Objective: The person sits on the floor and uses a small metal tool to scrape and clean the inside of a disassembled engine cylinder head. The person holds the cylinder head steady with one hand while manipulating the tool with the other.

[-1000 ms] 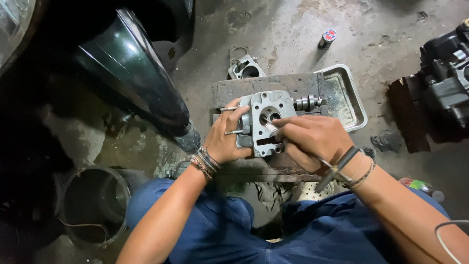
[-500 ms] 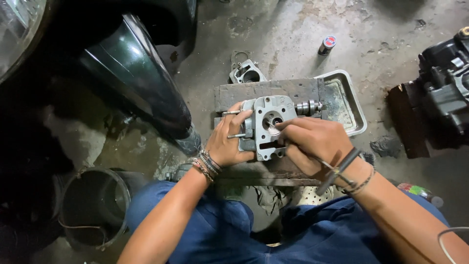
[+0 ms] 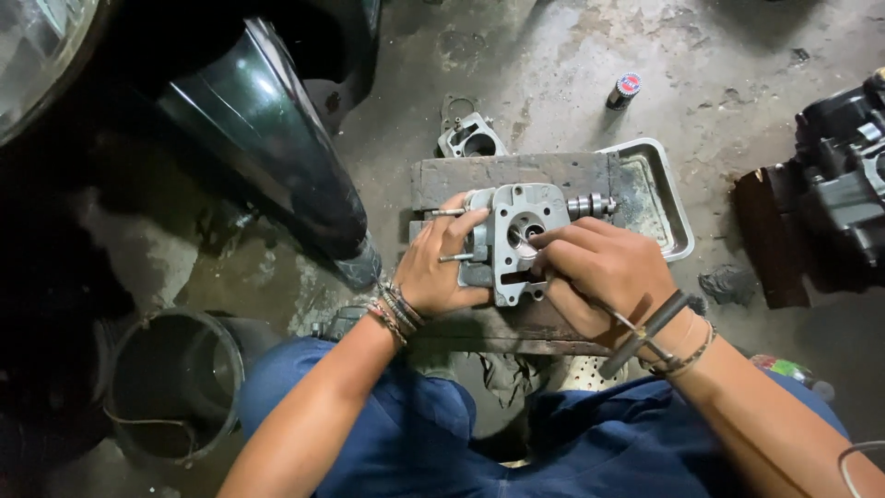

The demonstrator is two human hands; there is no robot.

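Note:
A grey metal cylinder head (image 3: pixel 521 207) with studs on its left side lies on a wooden block (image 3: pixel 498 175) between my knees. My left hand (image 3: pixel 442 267) grips the head's left edge, fingers wrapped around the studs. My right hand (image 3: pixel 599 272) rests on the head's right lower part and holds a thin dark tool (image 3: pixel 645 332). The tool's handle runs back past my wrist and its tip is hidden under my fingers near the round central opening. A short shaft (image 3: pixel 590 205) sticks out of the head's right side.
A shallow metal tray (image 3: pixel 659 198) sits at the block's right. On the concrete floor are a loose metal part (image 3: pixel 472 138), a small bottle (image 3: pixel 625 90), a rag (image 3: pixel 728 281), a dark engine (image 3: pixel 843 184) at right, a motorcycle fender (image 3: pixel 267 138) and a bucket (image 3: pixel 175 378) at left.
Both hands stay on the cylinder head. My right hand has shifted only slightly over its lower right part, and the view has moved a little.

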